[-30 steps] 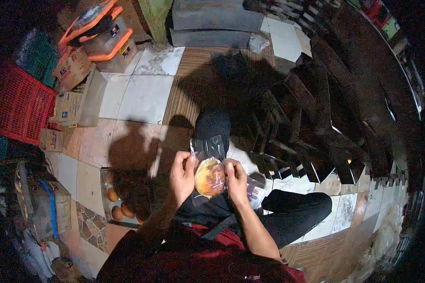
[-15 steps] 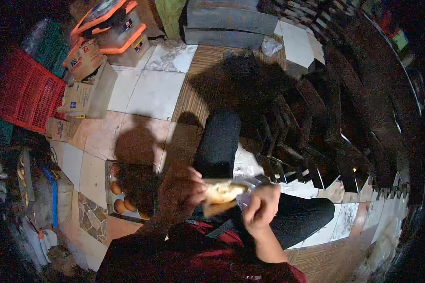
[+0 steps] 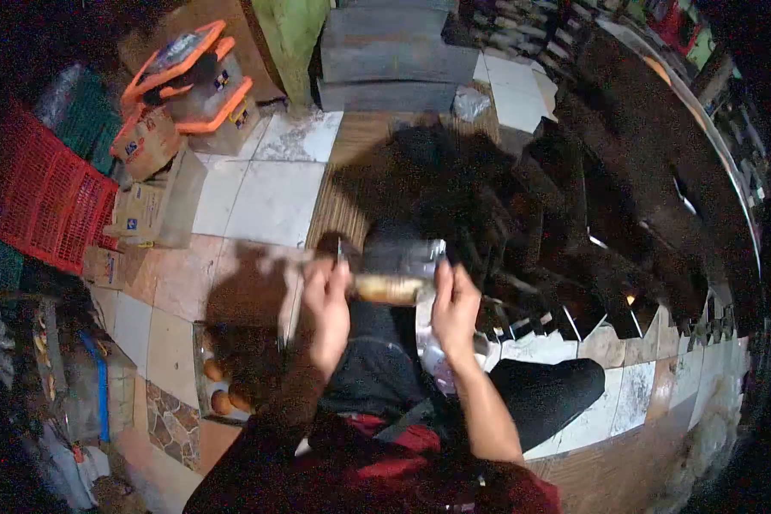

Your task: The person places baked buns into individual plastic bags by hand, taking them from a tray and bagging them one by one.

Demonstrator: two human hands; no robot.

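Above my lap, both hands hold a clear plastic bag [image 3: 394,254] with a golden-brown item [image 3: 390,289], perhaps bread, in its lower part. My left hand [image 3: 326,300] pinches the bag's left edge, and my right hand [image 3: 456,304] pinches its right edge. Motion blurs the bag and the fingertips. On the floor at the left, a shallow glass-sided tray [image 3: 199,364] contains several round brown items [image 3: 222,402], partly in shadow. More clear plastic [image 3: 433,343] lies by my right forearm.
Red crates [image 3: 56,188], cardboard boxes [image 3: 137,210] and orange-lidded containers [image 3: 218,103] stand at the left. Grey boards [image 3: 394,60] are at the top. Dark angled panels [image 3: 591,231] fill the right side. A blue-edged bin [image 3: 101,390] sits at the lower left.
Both hands have moved upward, away from my body, with the bag stretched between them. My left hand is now better lit. The camera view has shifted slightly.
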